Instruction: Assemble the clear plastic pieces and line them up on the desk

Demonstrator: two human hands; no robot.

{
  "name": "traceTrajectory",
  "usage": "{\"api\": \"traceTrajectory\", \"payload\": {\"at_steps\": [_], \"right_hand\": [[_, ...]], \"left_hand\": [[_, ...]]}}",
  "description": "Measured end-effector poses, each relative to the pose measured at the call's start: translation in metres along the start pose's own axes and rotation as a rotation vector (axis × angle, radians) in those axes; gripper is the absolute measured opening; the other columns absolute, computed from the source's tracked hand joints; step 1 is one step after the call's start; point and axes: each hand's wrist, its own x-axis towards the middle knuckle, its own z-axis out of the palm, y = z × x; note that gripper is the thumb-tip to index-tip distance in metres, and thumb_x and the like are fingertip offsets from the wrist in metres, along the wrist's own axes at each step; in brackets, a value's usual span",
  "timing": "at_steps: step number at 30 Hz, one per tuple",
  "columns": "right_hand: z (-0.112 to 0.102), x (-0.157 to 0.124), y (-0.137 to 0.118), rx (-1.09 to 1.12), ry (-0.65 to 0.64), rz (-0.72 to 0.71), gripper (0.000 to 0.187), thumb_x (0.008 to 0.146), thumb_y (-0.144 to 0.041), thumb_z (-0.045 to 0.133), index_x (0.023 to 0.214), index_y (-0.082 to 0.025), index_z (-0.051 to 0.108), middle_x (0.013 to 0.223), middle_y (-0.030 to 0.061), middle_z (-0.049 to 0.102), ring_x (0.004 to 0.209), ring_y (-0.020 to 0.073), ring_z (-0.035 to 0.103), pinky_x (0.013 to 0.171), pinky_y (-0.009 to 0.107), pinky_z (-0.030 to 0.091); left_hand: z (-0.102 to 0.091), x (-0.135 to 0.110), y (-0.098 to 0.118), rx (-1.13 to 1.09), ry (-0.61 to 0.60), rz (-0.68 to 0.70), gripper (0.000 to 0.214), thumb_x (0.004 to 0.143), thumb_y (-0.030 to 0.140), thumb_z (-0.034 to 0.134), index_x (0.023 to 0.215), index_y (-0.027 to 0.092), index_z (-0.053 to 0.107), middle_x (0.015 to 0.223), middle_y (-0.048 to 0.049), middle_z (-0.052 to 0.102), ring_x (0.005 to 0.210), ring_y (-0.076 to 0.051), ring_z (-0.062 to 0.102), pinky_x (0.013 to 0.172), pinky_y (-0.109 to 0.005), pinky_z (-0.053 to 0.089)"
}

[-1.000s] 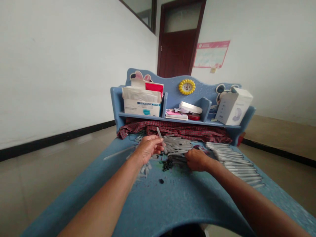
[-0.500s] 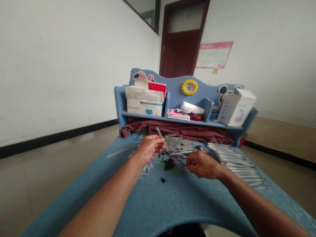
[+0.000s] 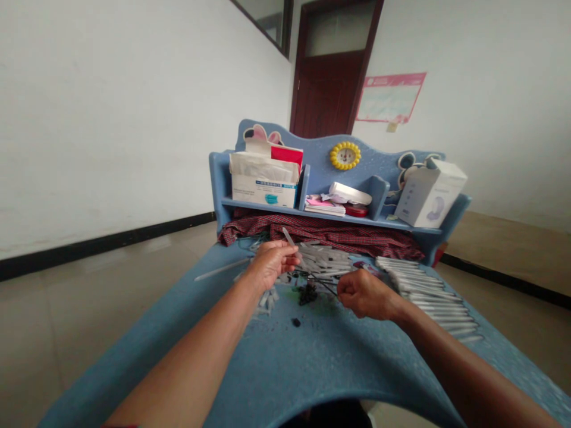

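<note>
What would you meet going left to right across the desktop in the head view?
A lone stick → left hand, pinching a grey tube → black bits → right hand, gripping a black wire → row of grey tubes.

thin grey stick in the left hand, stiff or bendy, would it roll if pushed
Probably stiff: the stick juts straight from the left hand without drooping. Likely light: a mere pinch holds it. Might not roll much: the row of similar ones lies still on the desk.
</note>
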Motion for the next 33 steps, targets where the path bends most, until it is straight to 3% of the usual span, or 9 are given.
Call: {"api": "traceTrajectory", "payload": {"at_steps": [13,19,23,27,30,33], "right_hand": [[-0.002,0.009,-0.021,-0.122,0.11,0.047,0.017,0.062,-0.015,0.046,0.06,-0.014,0.063,0.046,-0.0013,0.053,0.044,0.0073,0.047,0.043,0.017,0.028],[-0.013,0.035,-0.038,-0.274,0.19,0.02,0.016,0.063,-0.019,0.05,0.063,-0.016,0.066,0.054,0.0014,0.059,0.052,0.0104,0.051,0.047,0.019,0.03],[-0.024,0.048,-0.054,-0.325,0.31,-0.051,0.016,0.068,-0.022,0.051,0.069,-0.016,0.066,0.064,0.0037,0.062,0.059,0.0111,0.051,0.053,0.021,0.032],[-0.04,0.037,-0.06,-0.278,0.414,-0.163,0.022,0.076,-0.032,0.048,0.078,-0.016,0.064,0.066,0.0021,0.061,0.058,0.0099,0.049,0.052,0.02,0.031],[-0.057,0.016,-0.045,-0.423,0.315,-0.152,0.018,0.075,-0.027,0.05,0.076,-0.017,0.065,0.068,0.0019,0.061,0.061,0.0104,0.051,0.056,0.02,0.033],[-0.067,-0.008,-0.015,-0.656,0.061,-0.044,0.015,0.07,-0.018,0.052,0.074,-0.018,0.066,0.071,0.0038,0.064,0.067,0.0143,0.056,0.06,0.023,0.036]], "left_hand": [[0.005,-0.002,-0.001,-0.05,0.024,-0.01,0.011,0.062,0.008,0.062,0.064,0.012,0.052,0.054,-0.0037,0.061,0.046,-0.012,0.059,0.038,-0.018,0.044],[0.015,-0.01,0.003,-0.188,-0.018,-0.09,0.01,0.063,0.004,0.06,0.063,0.011,0.053,0.052,-0.0035,0.061,0.046,-0.014,0.06,0.038,-0.02,0.045],[0.013,-0.008,0.01,-0.346,-0.003,-0.139,0.01,0.069,0.002,0.054,0.063,0.011,0.055,0.051,-0.0039,0.062,0.047,-0.014,0.061,0.042,-0.021,0.048],[0.006,-0.004,0.021,-0.473,0.049,-0.088,0.014,0.074,0.004,0.048,0.063,0.01,0.055,0.051,-0.0041,0.062,0.045,-0.011,0.06,0.043,-0.019,0.049],[0.001,-0.002,0.03,-0.588,0.103,0.004,0.016,0.076,0.003,0.045,0.064,0.01,0.053,0.051,-0.0032,0.061,0.045,-0.009,0.058,0.045,-0.018,0.049],[-0.001,-0.002,0.034,-0.66,0.11,0.068,0.017,0.078,0.003,0.042,0.066,0.009,0.052,0.053,-0.0039,0.061,0.05,-0.008,0.059,0.048,-0.017,0.049]]}}
